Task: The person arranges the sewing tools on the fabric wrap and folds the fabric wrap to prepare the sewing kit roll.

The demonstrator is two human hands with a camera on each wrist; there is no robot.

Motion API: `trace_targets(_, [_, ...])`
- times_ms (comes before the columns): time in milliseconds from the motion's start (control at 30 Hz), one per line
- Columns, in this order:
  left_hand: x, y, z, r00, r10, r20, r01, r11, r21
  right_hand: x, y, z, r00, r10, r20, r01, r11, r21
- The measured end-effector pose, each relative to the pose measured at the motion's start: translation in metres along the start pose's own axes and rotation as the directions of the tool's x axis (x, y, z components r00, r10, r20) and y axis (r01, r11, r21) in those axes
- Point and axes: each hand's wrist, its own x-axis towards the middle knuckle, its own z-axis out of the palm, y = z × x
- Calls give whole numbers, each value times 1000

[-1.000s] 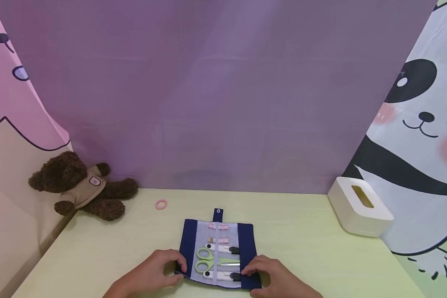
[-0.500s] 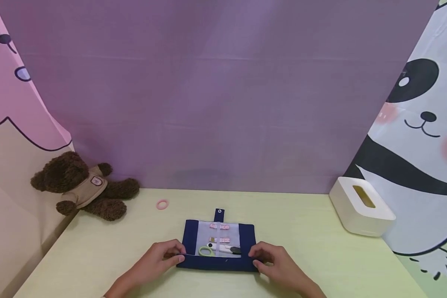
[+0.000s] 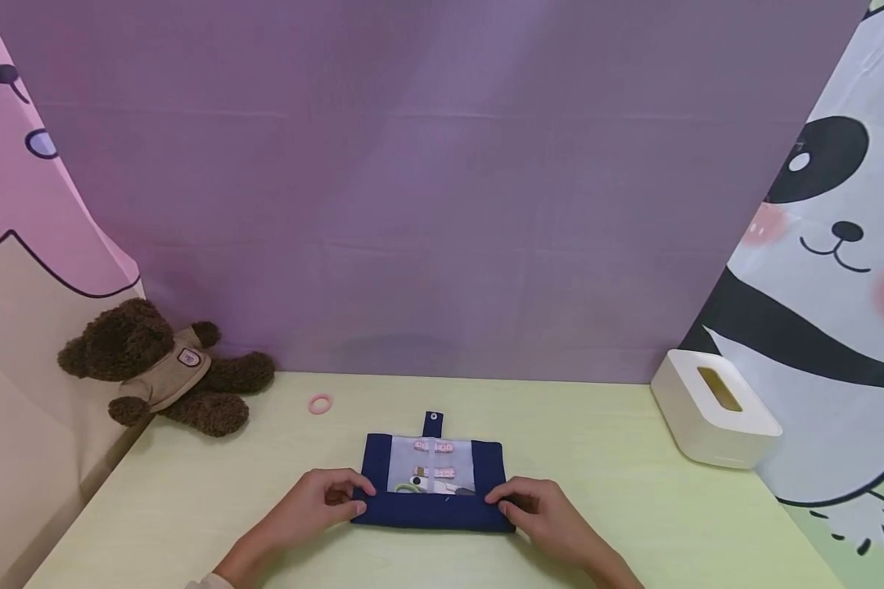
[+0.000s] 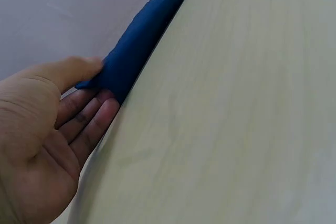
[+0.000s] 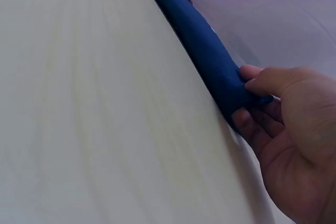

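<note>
A navy fabric roll-up pouch (image 3: 433,512) lies on the table, its near edge folded over toward the back. Its lilac lining shows in the middle, where a thin elastic band holds two pink patterned pieces (image 3: 435,473), a white tool with a dark end and green-handled scissors (image 3: 405,488). The fold covers most of the scissors. At the fold's left end, my left hand (image 3: 320,501) pinches the cloth between thumb and fingers. My right hand (image 3: 541,514) pinches the right end likewise. Both wrist views show the rolled blue edge (image 4: 134,40) between thumb and fingers.
A snap tab (image 3: 432,423) sticks out from the pouch's far edge. Farther back on the left lies a pink ring (image 3: 320,404), near a brown teddy bear (image 3: 169,368). On the right stands a white tissue box (image 3: 714,409). A purple curtain (image 3: 412,204) closes off the back.
The pouch lay flat with its tools showing; its near edge has been folded up and away, covering the lower white tool and most of the scissors. Both hands moved slightly away with it.
</note>
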Motion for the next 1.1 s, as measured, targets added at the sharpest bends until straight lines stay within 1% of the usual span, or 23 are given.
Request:
trace_targets(100, [0,1,0,1000,-17,-2,17,1000,24,0,2,0,1000,-12,-5,12,999,-35])
trace_targets(167, [0,1,1,1000,-17,-9,18,997,69,0,4,1,1000,-20,-9,20,997,-78])
trace_targets(233, [0,0,2,1000,14,-19,-11,989,145,0,5,1,999,-41,-11,39,990,-133])
trace_targets(267, [0,0,3,999,42,-25,-37,981,189,1,5,2,998,-56,-13,53,986,-158])
trace_targets(300, [0,0,4,997,72,-30,-63,970,236,1,5,2,997,-75,-15,71,979,-190])
trace_targets(333, [-1,0,4,993,117,-35,-102,954,283,1,5,2,996,-91,-18,85,972,-220])
trace_targets(400, [-1,0,6,976,213,-38,-184,909,373,2,6,3,992,-127,-23,117,955,-273])
trace_targets(467, [-1,0,7,959,283,-36,-240,868,435,3,5,5,988,-154,-32,136,935,-327])
trace_targets(533, [-1,0,7,949,314,-25,-267,843,468,3,5,6,983,-177,-44,147,913,-381])
trace_targets(567, [-1,1,8,949,314,-14,-270,838,474,3,5,7,981,-190,-48,155,900,-407])
trace_targets(600, [-1,1,7,952,307,-3,-269,838,475,3,4,8,979,-198,-54,156,888,-433])
trace_targets(700, [0,3,7,962,273,26,-253,847,468,3,-1,9,971,-229,-63,163,837,-522])
trace_targets(800, [1,3,6,964,264,39,-251,848,466,3,-6,9,969,-240,-58,164,802,-574])
trace_targets(867, [2,3,6,964,264,41,-252,848,467,3,-8,8,967,-252,-48,176,789,-589])
trace_targets(1000, [2,1,6,966,254,44,-245,852,464,3,-7,5,959,-283,-18,217,773,-597])
trace_targets(1100, [2,1,6,969,241,46,-236,859,455,2,-3,2,955,-296,2,242,774,-585])
